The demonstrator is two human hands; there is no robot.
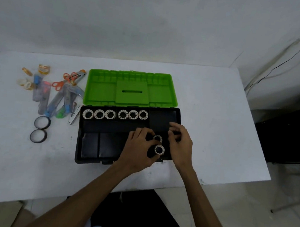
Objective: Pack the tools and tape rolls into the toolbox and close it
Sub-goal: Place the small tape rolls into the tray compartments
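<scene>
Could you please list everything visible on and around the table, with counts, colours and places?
Toolbox: one, black base, centre of the table.
Lid: one, green, open, lying back behind the base.
White-cored tape rolls: six in a row along the toolbox's back compartments.
Black tape rolls with white cores: two, front right of the toolbox, between the hands.
Thin black tape rings: two, on the table left of the toolbox.
Orange-handled scissors: at least two, in the tool pile at back left.
Small clear and amber tape rolls: several, far left.
Table: one, white.
Left hand: grips the nearer roll.
Right hand: fingers curled above the toolbox; contact unclear.
</scene>
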